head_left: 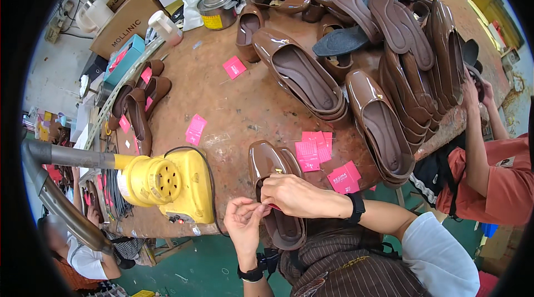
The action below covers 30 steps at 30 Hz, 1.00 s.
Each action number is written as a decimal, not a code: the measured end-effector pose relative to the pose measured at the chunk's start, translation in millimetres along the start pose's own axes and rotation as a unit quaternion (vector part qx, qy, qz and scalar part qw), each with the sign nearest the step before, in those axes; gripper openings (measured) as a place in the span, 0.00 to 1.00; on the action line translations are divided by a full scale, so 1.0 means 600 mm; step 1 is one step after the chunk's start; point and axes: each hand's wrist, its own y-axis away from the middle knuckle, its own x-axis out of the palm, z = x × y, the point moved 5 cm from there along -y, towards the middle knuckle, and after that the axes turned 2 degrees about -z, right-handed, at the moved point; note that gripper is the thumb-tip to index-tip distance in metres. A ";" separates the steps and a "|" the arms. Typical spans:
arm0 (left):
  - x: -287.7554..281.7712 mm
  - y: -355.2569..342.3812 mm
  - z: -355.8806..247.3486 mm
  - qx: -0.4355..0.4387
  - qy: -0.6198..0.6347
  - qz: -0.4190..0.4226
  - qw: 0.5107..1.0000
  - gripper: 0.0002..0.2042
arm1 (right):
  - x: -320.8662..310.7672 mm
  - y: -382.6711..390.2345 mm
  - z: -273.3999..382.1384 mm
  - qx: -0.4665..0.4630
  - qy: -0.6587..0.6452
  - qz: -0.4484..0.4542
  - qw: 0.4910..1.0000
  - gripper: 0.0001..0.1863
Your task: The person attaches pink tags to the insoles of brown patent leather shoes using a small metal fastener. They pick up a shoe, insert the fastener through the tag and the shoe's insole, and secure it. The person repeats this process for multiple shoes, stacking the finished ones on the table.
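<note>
A pair of glossy brown loafers (266, 158) lies at the table's near edge, toes pointing away from me. Over the opening of the left shoe, my left hand (243, 223) and my right hand (295, 194) meet with fingertips pinched close together. A sliver of a pink tag (273, 206) shows under the fingers of my right hand. Whatever my left thumb and forefinger pinch is too small to make out. Several loose pink tags (307, 155) lie just beyond the shoes, and more pink tags (345, 178) sit right of them.
Stacked brown shoes (381, 124) and insoles (397, 24) crowd the table's right and far side. A yellow blower (186, 185) with a grey hose stands at left. Tagged shoes (136, 113) lie beyond it. Co-workers sit at right (489, 180) and lower left (83, 252).
</note>
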 end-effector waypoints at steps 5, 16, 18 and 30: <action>-0.002 0.000 0.001 -0.006 0.003 0.008 1.000 0.11 | -0.005 0.001 0.000 0.025 -0.049 0.001 0.998 0.04; -0.004 0.001 0.012 0.007 0.059 -0.007 0.998 0.10 | 0.005 0.001 -0.007 0.022 -0.059 -0.044 0.997 0.05; 0.001 0.001 0.010 0.018 0.063 -0.012 0.998 0.10 | 0.004 0.001 -0.009 0.059 -0.086 -0.077 0.992 0.06; -0.006 0.006 0.026 0.013 0.136 -0.049 0.989 0.09 | 0.008 -0.005 -0.009 0.116 -0.160 -0.103 0.975 0.08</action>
